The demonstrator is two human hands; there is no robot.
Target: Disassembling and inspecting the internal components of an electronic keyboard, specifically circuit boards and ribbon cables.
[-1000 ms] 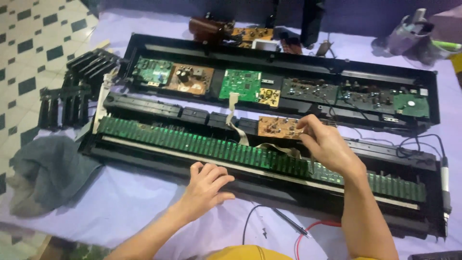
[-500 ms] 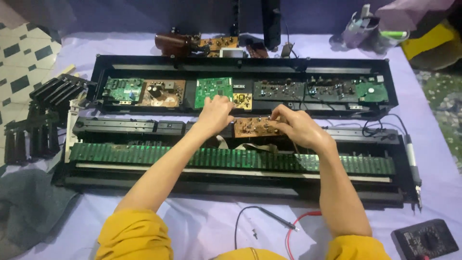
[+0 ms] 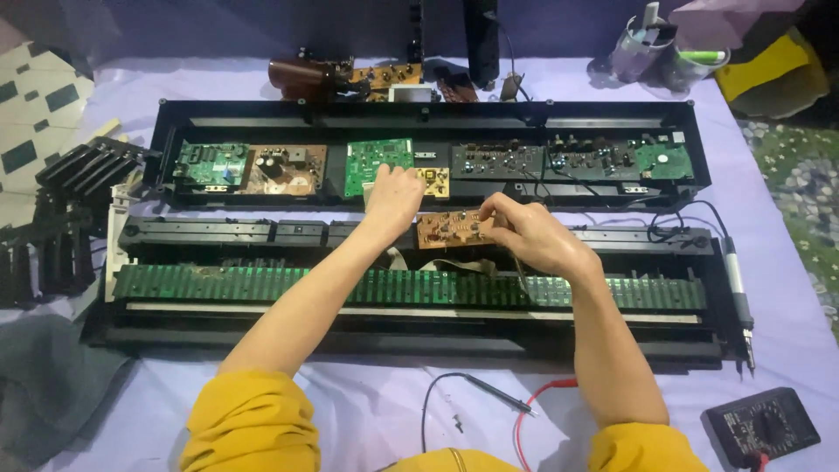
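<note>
— What does all this rest on?

— A pale lilac cloth (image 3: 786,288) spread over a flat surface. At the far left its edge gives way to a tiled floor (image 3: 44,105) in white and dark squares, and a grey rag (image 3: 44,393) lies at the near left corner. A long black opened keyboard case (image 3: 612,114) fills the middle, with a row of boards along its far half and a long green strip (image 3: 262,284) along its near half.

— Anything hard to make out?

— The far edge is dark; the tall black shapes there are cut off by the top of the picture. A meter (image 3: 762,426) at the near right is partly cut off at the bottom, with a black probe (image 3: 498,393) and a red lead (image 3: 537,406) on the cloth in front of the case. The black pieces (image 3: 52,236) stacked at the left are too dim to name.

— And the hands?

— The right hand (image 3: 537,238) pinches the right end of a small brown circuit board (image 3: 453,229) between thumb and fingers, holding it just above the middle of the case. The left hand (image 3: 395,197) lies just beside that board's left end, fingers curled loosely, resting near a green board (image 3: 376,162) and a small yellow board (image 3: 434,182). Whether it grips anything, I cannot tell.
</note>
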